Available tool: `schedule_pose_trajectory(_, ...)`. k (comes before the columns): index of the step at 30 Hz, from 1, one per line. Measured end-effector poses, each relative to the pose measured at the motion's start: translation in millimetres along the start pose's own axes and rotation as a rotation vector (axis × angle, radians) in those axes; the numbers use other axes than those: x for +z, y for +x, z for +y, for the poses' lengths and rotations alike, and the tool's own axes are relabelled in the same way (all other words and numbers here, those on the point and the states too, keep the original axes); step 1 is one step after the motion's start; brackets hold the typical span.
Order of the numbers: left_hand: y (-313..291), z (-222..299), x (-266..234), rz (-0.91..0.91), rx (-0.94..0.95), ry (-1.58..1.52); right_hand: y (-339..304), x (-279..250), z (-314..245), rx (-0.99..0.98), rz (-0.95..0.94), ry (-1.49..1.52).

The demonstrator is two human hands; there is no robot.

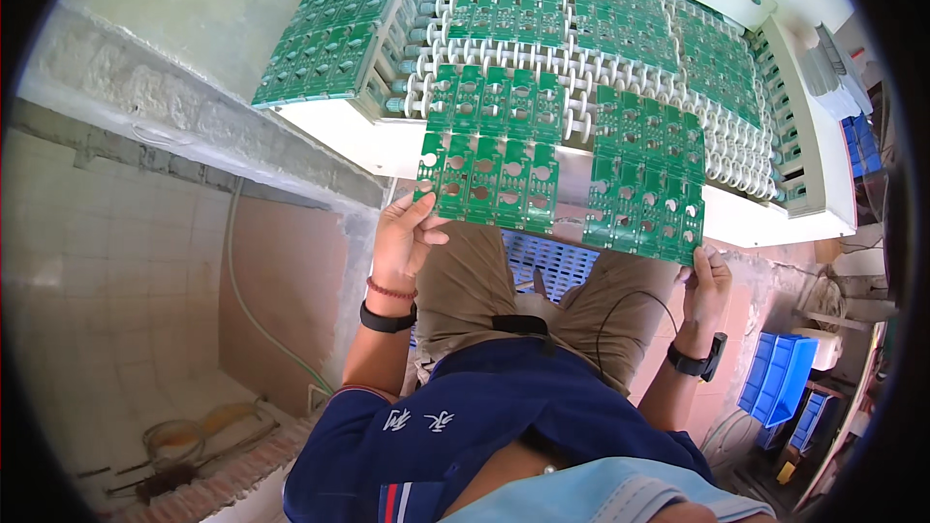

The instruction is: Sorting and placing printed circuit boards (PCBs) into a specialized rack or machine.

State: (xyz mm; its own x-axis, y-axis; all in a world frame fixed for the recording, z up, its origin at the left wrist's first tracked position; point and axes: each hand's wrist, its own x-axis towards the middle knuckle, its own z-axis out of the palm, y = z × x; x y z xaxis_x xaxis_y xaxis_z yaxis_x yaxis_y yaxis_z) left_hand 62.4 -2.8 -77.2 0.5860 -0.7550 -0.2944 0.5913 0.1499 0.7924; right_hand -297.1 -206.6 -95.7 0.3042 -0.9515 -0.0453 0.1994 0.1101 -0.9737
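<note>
My left hand (411, 230) pinches the lower left corner of a green circuit board panel (492, 138) between thumb and fingers. The far part of this panel lies over white roller wheels (581, 73), while its near part sticks out past the machine's front edge. At the right, my right hand (708, 281) grips the lower right corner of a second green circuit board panel (647, 169), also partly on the wheels. A gap separates the two panels. Farther back on the wheels lie more green panels (509, 15), in a row.
Green panels (325, 44) rest on the machine's left end. The white machine frame (799, 126) borders the rollers on the right. Below my hands, a blue slatted crate (552, 257) shows between my legs. Blue bins (777, 378) stand at the lower right. A hose (232, 276) runs along the left wall.
</note>
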Motion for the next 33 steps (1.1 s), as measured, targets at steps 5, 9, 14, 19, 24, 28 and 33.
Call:
schedule_pose_trajectory(5, 13.3, 5.8, 5.0, -0.025, 0.012, 0.011, 16.7, 19.3, -4.4, -0.010, 0.050, 0.017)
schedule_pose_trajectory(9, 27.3, 11.2, 8.7, -0.014, 0.001, 0.029, 30.6, 28.2, -0.8, -0.004, 0.026, 0.021)
schedule_pose_trajectory(14, 43.5, 16.2, 10.4, -0.022, 0.022, -0.001, 42.2, 29.0, 1.2, -0.005, 0.102, -0.044)
schedule_pose_trajectory(19, 55.5, 13.3, 5.8, -0.036, 0.028, -0.028, 42.1, -12.9, -2.8, -0.024, 0.243, -0.065)
schedule_pose_trajectory(24, 57.0, 14.1, 2.7, -0.007, 0.038, -0.055, 35.6, -81.0, -7.6, -0.061, 0.324, 0.012)
schedule_pose_trajectory(28, 58.1, 9.5, -14.6, 0.048, 0.011, -0.054, 38.8, -100.3, -18.2, -0.075, 0.404, 0.067)
schedule_pose_trajectory(33, 46.0, 4.4, -15.7, 0.071, -0.016, -0.034, 61.4, -115.0, -21.6, -0.067, 0.406, 0.081)
